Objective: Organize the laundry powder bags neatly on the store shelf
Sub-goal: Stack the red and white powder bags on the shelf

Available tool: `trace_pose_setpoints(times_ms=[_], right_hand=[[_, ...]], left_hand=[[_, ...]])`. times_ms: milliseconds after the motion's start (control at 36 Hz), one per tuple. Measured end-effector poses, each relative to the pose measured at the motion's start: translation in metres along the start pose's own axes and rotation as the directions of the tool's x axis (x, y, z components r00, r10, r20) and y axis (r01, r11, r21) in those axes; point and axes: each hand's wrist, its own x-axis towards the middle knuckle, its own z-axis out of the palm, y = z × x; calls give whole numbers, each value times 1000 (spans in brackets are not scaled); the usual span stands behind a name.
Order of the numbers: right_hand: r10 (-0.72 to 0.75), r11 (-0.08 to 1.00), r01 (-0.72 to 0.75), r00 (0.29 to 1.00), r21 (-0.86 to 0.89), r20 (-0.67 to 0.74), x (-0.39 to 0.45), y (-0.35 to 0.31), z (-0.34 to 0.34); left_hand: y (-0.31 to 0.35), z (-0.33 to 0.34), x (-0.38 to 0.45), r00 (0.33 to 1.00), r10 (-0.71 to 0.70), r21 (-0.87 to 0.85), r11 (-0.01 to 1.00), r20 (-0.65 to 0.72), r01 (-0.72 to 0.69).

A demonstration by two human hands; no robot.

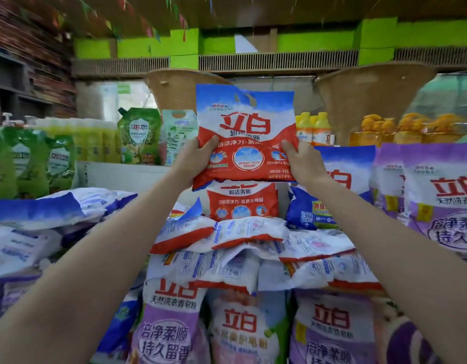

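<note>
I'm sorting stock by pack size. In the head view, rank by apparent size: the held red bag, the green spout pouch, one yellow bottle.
1. Held red bag, nearest the camera, so unsure
2. Green spout pouch
3. Yellow bottle

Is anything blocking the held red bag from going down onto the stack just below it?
Nothing visible. The left hand and right hand hold the red bag upright, directly above another upright red bag; only open air shows between them.

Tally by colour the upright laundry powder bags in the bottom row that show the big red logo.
Purple plastic bags: 2
Pink-and-green plastic bag: 1
Total: 3
</note>
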Motion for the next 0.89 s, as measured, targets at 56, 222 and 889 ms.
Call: trace_pose_setpoints(times_ms=[56,222,889], right_hand=[[38,992,-40,999,118,19,0,3,-1],[106,914,-140,988,382,110,0,18,-5],[134,908,-237,946,347,295,21,40,37]], left_hand=[[-1,3,-1,1000,-27,-25,999,-8,27],[-6,8,-9,998,-58,-160,985,27,61],[-51,-24,46,959,-268,-76,958,97,275]])
